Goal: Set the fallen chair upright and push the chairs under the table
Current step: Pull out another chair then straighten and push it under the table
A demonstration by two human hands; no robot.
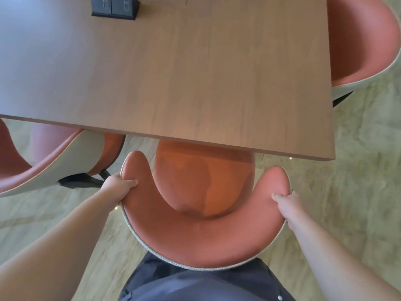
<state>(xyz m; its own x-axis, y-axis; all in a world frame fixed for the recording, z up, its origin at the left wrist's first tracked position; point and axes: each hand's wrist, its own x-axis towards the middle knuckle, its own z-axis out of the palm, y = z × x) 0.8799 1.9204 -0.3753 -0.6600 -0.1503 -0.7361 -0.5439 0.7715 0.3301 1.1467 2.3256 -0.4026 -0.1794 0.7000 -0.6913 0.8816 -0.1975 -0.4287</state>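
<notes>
while three red chairs show around the table (195, 72), the middle chair (201, 235) stands upright at its near edge — seat partly under. left hand (118, 187) and right hand (286, 203) each grip one armrest tip. one black box (115, 6) sits by the far edge — no readable writing.

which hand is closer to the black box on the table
Left. The left hand grips the chair arm below the black box; the right hand grips the opposite arm, farther right.

Front of the middle chair's seat (204, 168) hidden under the table (173, 72), side chairs (360, 40) and black box (115, 6) cut by edges
</notes>
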